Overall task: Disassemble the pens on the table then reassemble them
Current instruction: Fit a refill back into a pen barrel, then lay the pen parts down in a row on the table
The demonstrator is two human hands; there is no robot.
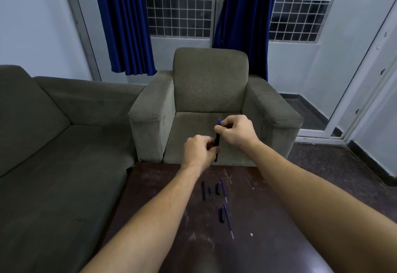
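Note:
I hold a black pen (217,141) upright above the far edge of the dark table (268,219). My left hand (200,151) grips its lower barrel. My right hand (235,131) pinches its upper end, where a blue tip pokes out. On the table below lie loose pen parts: a long black barrel (203,190), two short black pieces (209,190) (217,189), a blue refill (223,190), a black cap (221,215) and a second blue refill (228,221).
A grey armchair (211,105) stands just beyond the table. A grey sofa (53,143) runs along the left. Blue curtains (126,23) and a grilled window are behind. A small blue speck (154,192) lies on the table's left side.

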